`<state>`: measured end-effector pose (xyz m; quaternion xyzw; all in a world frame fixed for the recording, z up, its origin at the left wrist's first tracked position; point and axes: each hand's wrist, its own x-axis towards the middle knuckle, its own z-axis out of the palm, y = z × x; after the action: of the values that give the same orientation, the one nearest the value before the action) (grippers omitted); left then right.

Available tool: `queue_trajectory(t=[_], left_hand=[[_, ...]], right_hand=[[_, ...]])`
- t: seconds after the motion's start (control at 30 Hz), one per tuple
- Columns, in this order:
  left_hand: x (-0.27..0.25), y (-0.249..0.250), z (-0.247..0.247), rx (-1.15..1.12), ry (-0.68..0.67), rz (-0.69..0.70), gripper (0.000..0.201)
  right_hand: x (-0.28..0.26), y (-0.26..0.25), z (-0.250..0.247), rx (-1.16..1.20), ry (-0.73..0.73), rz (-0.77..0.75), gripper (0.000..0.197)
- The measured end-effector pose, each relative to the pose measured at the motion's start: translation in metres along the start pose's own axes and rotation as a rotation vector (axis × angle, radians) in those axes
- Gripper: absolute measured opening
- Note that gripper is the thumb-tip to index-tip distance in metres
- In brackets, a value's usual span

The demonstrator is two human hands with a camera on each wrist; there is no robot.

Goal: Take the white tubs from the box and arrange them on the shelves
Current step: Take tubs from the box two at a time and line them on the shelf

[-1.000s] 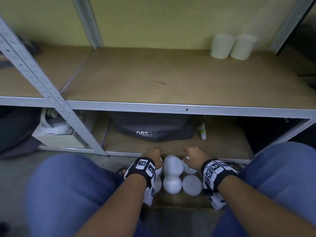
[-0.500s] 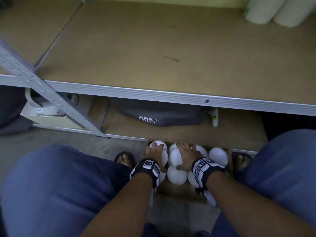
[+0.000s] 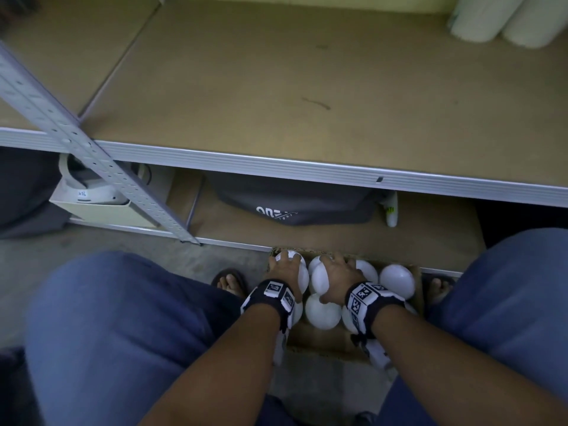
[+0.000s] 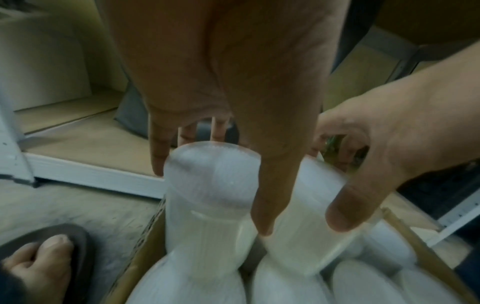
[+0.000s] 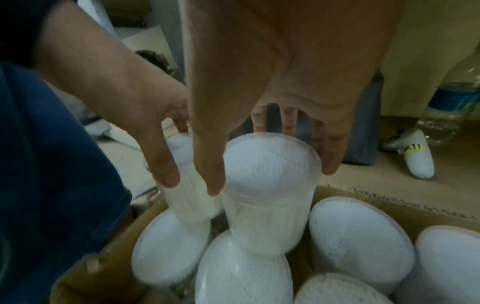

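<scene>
A cardboard box (image 3: 416, 298) of white tubs stands on the floor between my knees. My left hand (image 3: 284, 267) grips the top of the far-left tub (image 3: 302, 273); the left wrist view shows its fingers and thumb curled round the lid (image 4: 207, 164). Beside it, my right hand (image 3: 336, 273) grips the neighbouring tub (image 3: 318, 281), its fingers wrapped round the lid (image 5: 270, 168). Both held tubs stand higher than the several tubs (image 5: 358, 236) left in the box. Two more white tubs (image 3: 475, 16) stand at the back right of the wooden shelf (image 3: 307, 87).
A slanted metal upright (image 3: 76, 142) crosses at the left. On the lower shelf lie a dark bag (image 3: 292, 207) and a small white bottle (image 3: 392, 210). A white device sits in a pale box (image 3: 92, 198) at left. My sandalled feet (image 3: 230, 282) flank the cardboard box.
The head view has dipped down and nearer. Both hands went from resting over the box to gripping a tub each, and those tubs have risen a little.
</scene>
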<state>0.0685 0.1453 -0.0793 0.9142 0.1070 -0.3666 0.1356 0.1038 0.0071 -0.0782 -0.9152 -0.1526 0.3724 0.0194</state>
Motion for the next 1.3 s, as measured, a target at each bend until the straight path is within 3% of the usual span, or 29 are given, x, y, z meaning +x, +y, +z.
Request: queue_trajectory(t=[0.23, 0.33, 0.9, 1.1, 1.3], left_hand=[[-0.027, 0.022, -0.050, -0.010, 0.149, 0.116, 0.091], [-0.045, 0.029, -0.078, 0.012, 0.215, 0.153, 0.095], [-0.181, 0.070, -0.194, -0.049, 0.510, 0.423, 0.089], [-0.197, 0.080, -0.223, -0.217, 0.593, 0.462, 0.083], [-0.195, 0.095, -0.246, -0.300, 0.735, 0.469, 0.066]], right_hand=[[-0.030, 0.004, -0.045, 0.057, 0.081, 0.012, 0.088], [-0.049, 0.006, -0.070, 0.066, 0.131, -0.002, 0.089], [-0.217, 0.021, -0.191, 0.106, 0.421, -0.076, 0.083], [-0.236, 0.028, -0.223, 0.181, 0.583, -0.092, 0.085], [-0.235, 0.035, -0.246, 0.274, 0.745, -0.117, 0.071]])
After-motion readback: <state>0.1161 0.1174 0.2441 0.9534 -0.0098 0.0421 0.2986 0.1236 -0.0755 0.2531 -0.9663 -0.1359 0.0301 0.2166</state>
